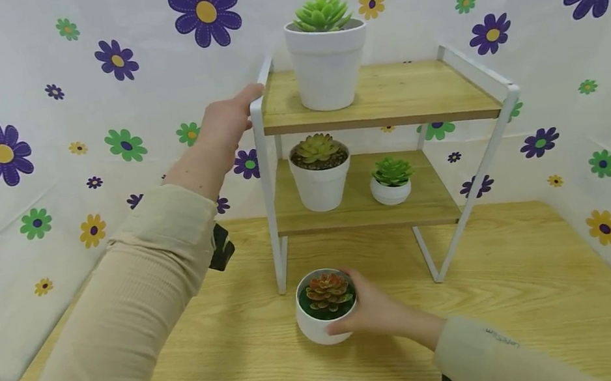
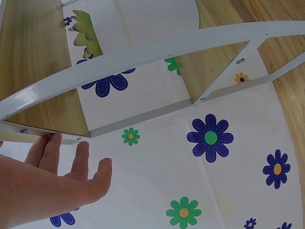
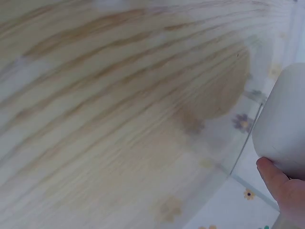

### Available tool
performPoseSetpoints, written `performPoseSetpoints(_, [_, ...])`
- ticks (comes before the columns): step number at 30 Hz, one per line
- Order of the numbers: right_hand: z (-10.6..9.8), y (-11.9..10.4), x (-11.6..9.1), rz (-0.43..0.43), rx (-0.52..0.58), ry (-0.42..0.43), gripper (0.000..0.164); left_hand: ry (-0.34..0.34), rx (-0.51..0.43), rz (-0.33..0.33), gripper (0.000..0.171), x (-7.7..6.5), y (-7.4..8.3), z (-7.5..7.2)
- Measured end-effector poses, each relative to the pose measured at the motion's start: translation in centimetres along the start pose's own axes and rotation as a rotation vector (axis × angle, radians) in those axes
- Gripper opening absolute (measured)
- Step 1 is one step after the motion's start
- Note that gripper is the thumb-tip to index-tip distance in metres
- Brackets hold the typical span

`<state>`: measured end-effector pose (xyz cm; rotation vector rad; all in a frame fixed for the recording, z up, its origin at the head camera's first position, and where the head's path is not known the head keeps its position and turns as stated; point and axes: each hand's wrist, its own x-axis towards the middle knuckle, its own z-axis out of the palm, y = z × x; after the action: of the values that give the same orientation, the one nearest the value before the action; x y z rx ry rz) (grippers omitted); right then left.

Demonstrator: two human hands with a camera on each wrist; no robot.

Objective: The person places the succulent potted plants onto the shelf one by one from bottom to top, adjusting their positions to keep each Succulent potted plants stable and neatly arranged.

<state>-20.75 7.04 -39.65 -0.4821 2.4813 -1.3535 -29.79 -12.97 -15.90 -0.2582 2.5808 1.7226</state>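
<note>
My right hand (image 1: 373,309) grips a round white pot (image 1: 317,327) from its right side, thumb low at the front and fingers at the far rim. A reddish-green succulent (image 1: 328,291) sits in that pot. In the right wrist view the pot (image 3: 283,124) shows at the right edge with a fingertip against its wall. My left hand (image 1: 226,126) holds the upper left side rail of a two-tier plant shelf (image 1: 403,93). Seen from the left wrist, two fingertips meet the rail, and the other fingers curve loosely away from it; the thumb is hidden.
On the top tier stands a large white pot (image 1: 326,75) with a green succulent. The lower tier bears a medium white pot (image 1: 321,185) and a small white pot (image 1: 391,192). White shelf legs (image 1: 432,250) rest on the wooden table (image 1: 238,372). A flowered cloth (image 1: 62,108) hangs behind.
</note>
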Motion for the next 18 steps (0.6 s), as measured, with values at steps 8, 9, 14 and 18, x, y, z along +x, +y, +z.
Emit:
performPoseSetpoints(8, [-2.1,0.2,-0.8,0.013,-0.013,0.019,0.107,0.006,-0.003,-0.007,0.073,0.1,0.1,-0.1])
performPoseSetpoints(9, [-2.3,0.2,-0.8,0.012,-0.016,0.024,0.107,0.009,-0.004,-0.009,0.073,0.1,0.2,-0.1])
performPoseSetpoints(14, [-3.1,0.4,-1.2,0.003,-0.024,0.042,0.105,0.014,0.01,-0.01,0.074,0.1,0.2,0.0])
performPoseSetpoints(18, [-3.7,0.7,-1.6,0.0,-0.025,0.052,0.103,0.0,0.022,-0.013,0.076,0.0,0.0,0.1])
